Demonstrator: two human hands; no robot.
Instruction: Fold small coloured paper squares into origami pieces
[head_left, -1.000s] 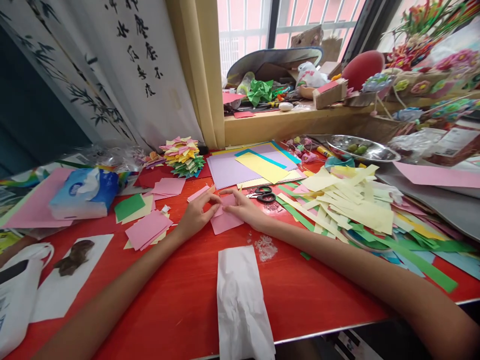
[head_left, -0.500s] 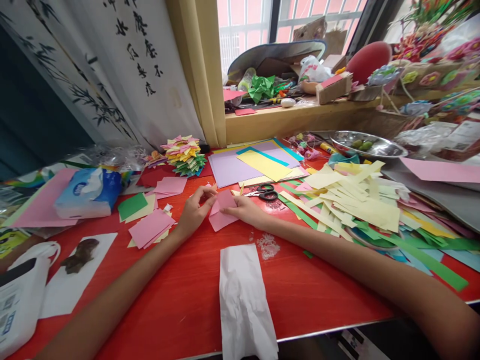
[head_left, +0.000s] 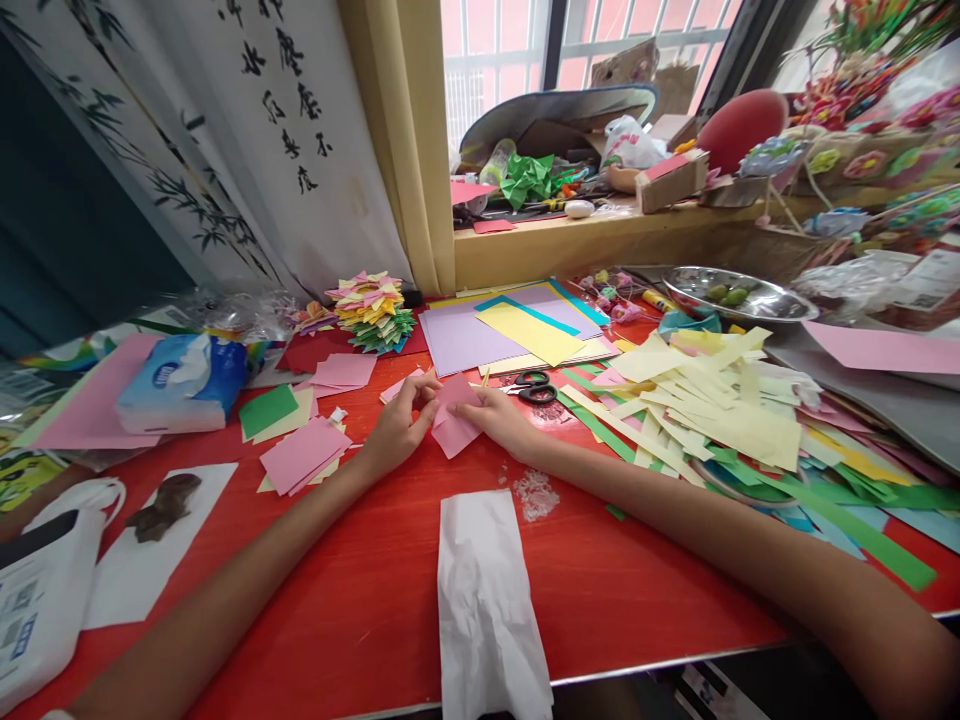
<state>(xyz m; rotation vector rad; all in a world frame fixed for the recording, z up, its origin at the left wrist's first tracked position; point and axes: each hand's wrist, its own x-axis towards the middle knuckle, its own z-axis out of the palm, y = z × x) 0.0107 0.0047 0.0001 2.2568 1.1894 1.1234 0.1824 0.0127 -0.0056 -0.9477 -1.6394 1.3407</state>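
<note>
Between my hands, a little above the red table, is a square of pink paper with a crease across it. My right hand pinches its right side, thumb on top. My left hand is at the paper's left edge, thumb and fingertips closed together; the paper's edge meets the fingertips. Black-handled scissors lie just beyond my right hand. Left of my left hand rest pink paper squares on cream ones, with a green square nearby. Behind stands a stacked folded-paper ring in pink, yellow and green.
A heap of cream and green paper strips covers the right side. Purple and yellow sheets lie at the back. A tissue pack stands left; a crumpled white paper lies at the front edge. A metal dish sits back right.
The pink paper has turned slightly and shifted a little right in my hands. My left hand has moved slightly right with it. The whole view has shifted a little.
</note>
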